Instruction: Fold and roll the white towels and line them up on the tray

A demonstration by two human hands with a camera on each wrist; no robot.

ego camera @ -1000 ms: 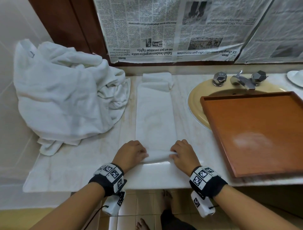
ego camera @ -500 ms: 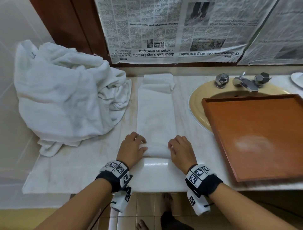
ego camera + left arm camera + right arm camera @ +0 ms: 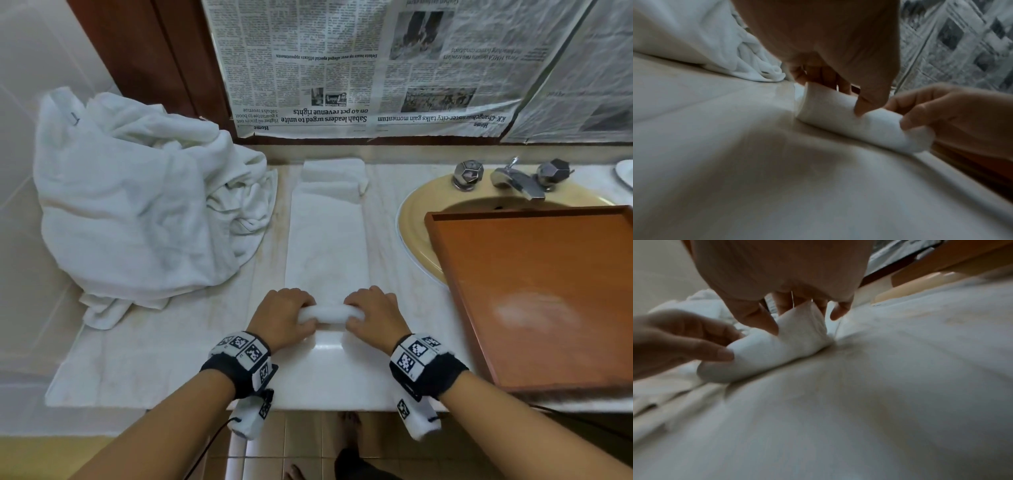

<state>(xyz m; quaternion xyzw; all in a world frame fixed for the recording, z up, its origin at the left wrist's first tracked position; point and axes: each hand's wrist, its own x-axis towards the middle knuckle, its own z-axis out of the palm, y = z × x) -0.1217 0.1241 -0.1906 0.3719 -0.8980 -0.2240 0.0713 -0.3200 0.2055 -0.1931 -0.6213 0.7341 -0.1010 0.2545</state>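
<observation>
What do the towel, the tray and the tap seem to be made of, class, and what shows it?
Towel: soft white cloth, probably cotton terry; it rolls and creases under the fingers.
Tray: seemingly wood, reddish-brown with a raised rim and a dull sheen; a laminate cannot be ruled out.
Tap: metal, likely chrome-plated, bright and mirror-like.

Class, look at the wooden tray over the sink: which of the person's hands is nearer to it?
Right. The right hand grips the roll's end of the towel strip, on the side toward the wooden tray; the left hand grips the far end, beside the towel heap.
</observation>
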